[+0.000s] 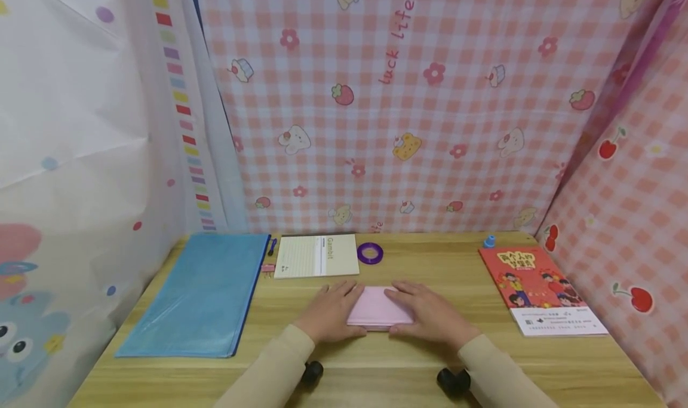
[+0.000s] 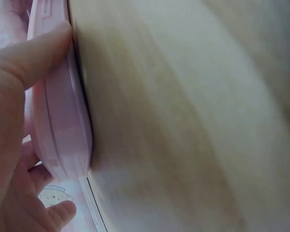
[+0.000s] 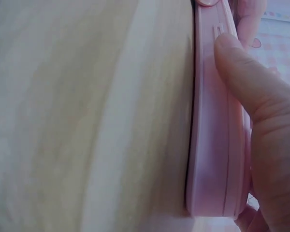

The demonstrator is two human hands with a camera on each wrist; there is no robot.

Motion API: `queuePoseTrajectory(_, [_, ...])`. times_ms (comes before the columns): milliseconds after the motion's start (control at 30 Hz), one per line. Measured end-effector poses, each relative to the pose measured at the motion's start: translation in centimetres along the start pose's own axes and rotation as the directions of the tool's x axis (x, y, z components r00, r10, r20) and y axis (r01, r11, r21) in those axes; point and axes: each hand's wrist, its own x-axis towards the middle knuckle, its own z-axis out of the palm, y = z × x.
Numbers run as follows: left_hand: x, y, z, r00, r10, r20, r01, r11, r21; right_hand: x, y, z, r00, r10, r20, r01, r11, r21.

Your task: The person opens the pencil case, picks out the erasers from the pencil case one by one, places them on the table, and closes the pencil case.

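Note:
A pink flat box point(image 1: 380, 307) with rounded corners lies on the wooden table, its lid down. My left hand point(image 1: 333, 312) holds its left side, the thumb point(image 2: 43, 53) against the front wall and the other fingers round the far side. On the right, my right hand point(image 1: 430, 313) grips the box the same way, with its thumb point(image 3: 241, 72) on the front wall near a small raised catch. In the right wrist view, a seam runs along the pink box point(image 3: 210, 145). What the box contains is hidden.
Behind the hands lie a notepad point(image 1: 316, 256) and a purple tape roll point(image 1: 370, 253). A blue folder point(image 1: 193, 294) covers the left side, with a pink clip point(image 1: 268, 268) beside it. A red booklet point(image 1: 537, 282) and a small blue object point(image 1: 489, 241) are at the right.

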Motion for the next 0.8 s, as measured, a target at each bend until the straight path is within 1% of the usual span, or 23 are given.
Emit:
queuePoseTrajectory(167, [-0.4, 0.5, -0.5, 1.0, -0.014, 0.0, 0.014, 1.0, 0.007, -0.1, -0.5, -0.2, 1.0, -0.003, -0.011, 0.004, 1.0, 0.014])
queuePoseTrajectory(367, [-1.2, 1.0, -0.8, 1.0, -0.009, 0.007, 0.009, 1.0, 0.01, -0.6, -1.3, -0.5, 1.0, 0.005, 0.013, -0.006, 1.0, 0.012])
queuePoseTrajectory(500, [-1.9, 1.2, -1.0, 1.0, -0.014, 0.012, 0.015, 1.0, -0.016, -0.9, -1.8, -0.5, 1.0, -0.01, 0.004, 0.01, 1.0, 0.005])
queuePoseTrajectory(633, [-2.6, 1.4, -1.1, 0.999, -0.034, 0.019, 0.035, 0.998, -0.061, -1.2, -2.4, -0.4, 1.0, -0.027, -0.007, 0.027, 1.0, -0.003])
queuePoseTrajectory(800, [-3.6, 1.6, -1.2, 0.998, -0.067, 0.012, 0.068, 0.989, -0.133, -1.5, -3.2, -0.3, 1.0, -0.012, 0.003, 0.012, 1.0, 0.021])
